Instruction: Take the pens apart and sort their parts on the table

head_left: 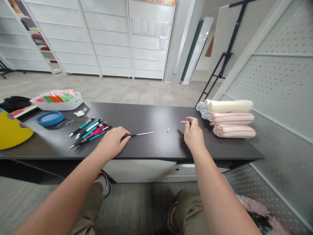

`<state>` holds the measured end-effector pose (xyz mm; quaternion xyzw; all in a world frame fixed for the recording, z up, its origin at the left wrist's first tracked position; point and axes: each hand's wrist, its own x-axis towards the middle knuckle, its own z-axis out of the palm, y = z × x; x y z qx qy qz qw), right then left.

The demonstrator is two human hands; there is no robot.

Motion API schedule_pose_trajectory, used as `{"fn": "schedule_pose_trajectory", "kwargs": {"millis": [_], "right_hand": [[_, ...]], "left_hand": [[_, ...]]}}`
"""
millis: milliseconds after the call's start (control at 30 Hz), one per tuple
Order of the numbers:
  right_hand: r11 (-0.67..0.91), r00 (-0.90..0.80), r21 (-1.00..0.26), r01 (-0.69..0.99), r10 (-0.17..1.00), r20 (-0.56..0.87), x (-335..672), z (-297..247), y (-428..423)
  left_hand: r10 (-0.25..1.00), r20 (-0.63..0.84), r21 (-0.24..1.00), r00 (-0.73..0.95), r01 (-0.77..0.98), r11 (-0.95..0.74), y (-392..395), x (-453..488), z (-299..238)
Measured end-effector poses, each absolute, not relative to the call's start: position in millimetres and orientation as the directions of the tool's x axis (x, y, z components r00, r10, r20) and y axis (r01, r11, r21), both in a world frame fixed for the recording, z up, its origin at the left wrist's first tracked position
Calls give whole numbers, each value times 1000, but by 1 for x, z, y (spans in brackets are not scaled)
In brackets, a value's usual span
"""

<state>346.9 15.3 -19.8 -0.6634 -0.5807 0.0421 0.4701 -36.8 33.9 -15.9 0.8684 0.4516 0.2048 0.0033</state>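
Observation:
My left hand [114, 141] lies palm down on the black table [151, 147], fingers curled over the dark end of a thin pen refill [141, 133] that sticks out to the right. My right hand [193, 133] rests near the table's middle right, fingers pinched on a small pink piece [184, 132] that is mostly hidden. A tiny metal part [168, 130] lies between the two hands. Several pens [90, 131] in teal, pink and black lie in a loose row just left of my left hand.
Folded towels [230, 119] are stacked at the table's right end. At the left stand a blue round lid [50, 118], a white tray [60, 100] of coloured items, a yellow object [11, 132] and dark cloth [14, 102]. White cabinets line the far wall.

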Motion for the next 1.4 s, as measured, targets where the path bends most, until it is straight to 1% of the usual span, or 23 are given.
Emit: {"fn": "schedule_pose_trajectory", "kwargs": {"millis": [133,233,300,367,433,467,533,600,667,733,867,967,1033,1100,1267,1333,1400], "right_hand": [[121,327,-666,736,798,507,340,-14,9],[155,277,-630,761,801,531,336,-11,7],[151,212,-540,828,808,550,338,-11,8],[124,146,-422,898,821,552,345,-13,11],[84,108,-332,940,847,520,356,-19,15],[67,99,-308,949,864,494,361,-22,16],[57,89,-304,951,892,444,370,-28,19],[66,95,-357,932,904,417,376,-32,20],[78,112,-417,906,904,412,379,-33,19],[78,130,-433,898,894,430,381,-32,19],[36,151,-351,936,859,489,388,-29,18],[44,94,-280,959,883,459,394,-31,19],[39,79,-258,965,899,431,395,-33,19],[-14,121,-243,970,894,431,395,-35,18],[-261,322,-193,946,823,467,396,-38,10],[-294,351,-193,936,798,489,395,-37,9],[-252,331,-216,943,771,544,390,-32,8]], "left_hand": [[789,358,209,500,780,-590,33,-37,-16],[791,361,218,493,781,-586,32,-36,-15],[794,358,219,491,782,-583,31,-36,-14],[794,356,221,493,781,-584,31,-36,-14],[792,355,223,497,777,-588,31,-36,-14],[790,356,223,499,776,-590,31,-36,-14],[789,355,220,501,776,-592,32,-36,-14],[788,355,215,502,777,-592,33,-37,-15],[787,356,212,503,777,-593,33,-37,-16],[785,360,209,505,776,-595,33,-37,-16],[785,363,214,502,775,-595,32,-37,-15],[787,361,214,500,777,-592,32,-37,-15],[787,360,211,501,777,-592,32,-37,-15],[786,361,209,502,777,-593,32,-38,-16],[793,343,211,503,781,-587,31,-37,-15],[795,339,211,503,783,-585,30,-36,-13],[797,341,213,498,785,-582,29,-36,-12]]}}
